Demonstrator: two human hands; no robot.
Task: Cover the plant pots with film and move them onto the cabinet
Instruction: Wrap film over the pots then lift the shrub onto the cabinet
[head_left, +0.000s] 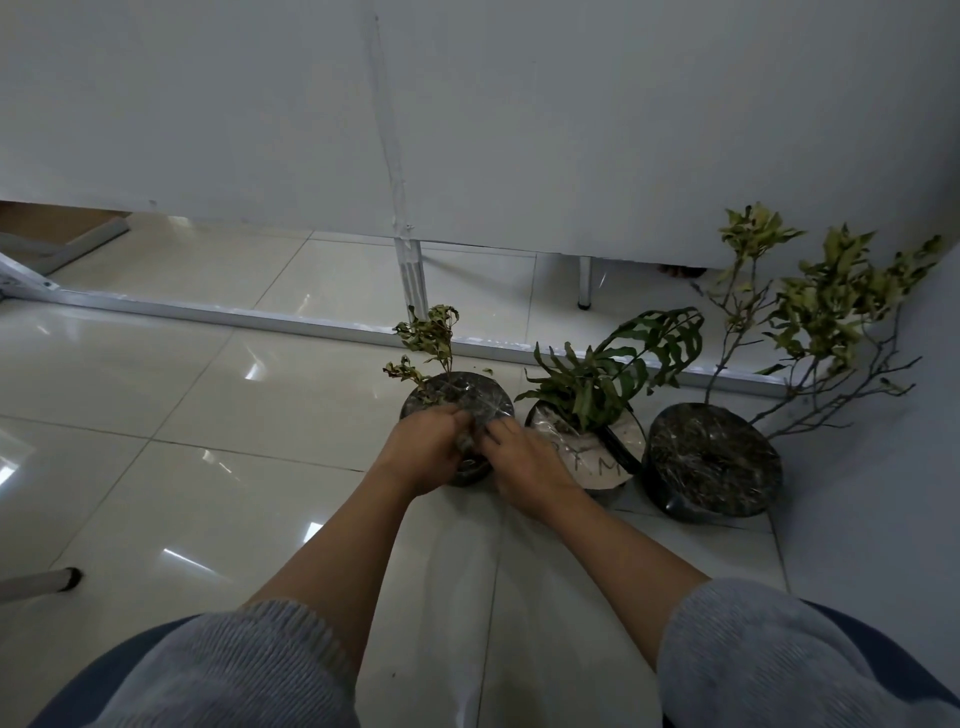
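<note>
Three plant pots stand on the tiled floor. The left pot (467, 397) is small and dark, holds a wilted little plant, and has clear film (480, 410) stretched across its top. My left hand (423, 449) and my right hand (524, 457) meet at its near rim, both pinching the film there. A loose sheet of film hangs from my hands down toward me. The middle pot (597, 462) carries a green fern and a pale wrap with letters. The right pot (711, 462) is black, film-covered, with a tall branching plant.
A white panel wall (467, 130) rises behind the pots, with a metal floor rail (260, 317) and a thin post (410, 275) at its base. A grey wall (924, 415) closes the right side. A chair leg (52, 579) sits at the left.
</note>
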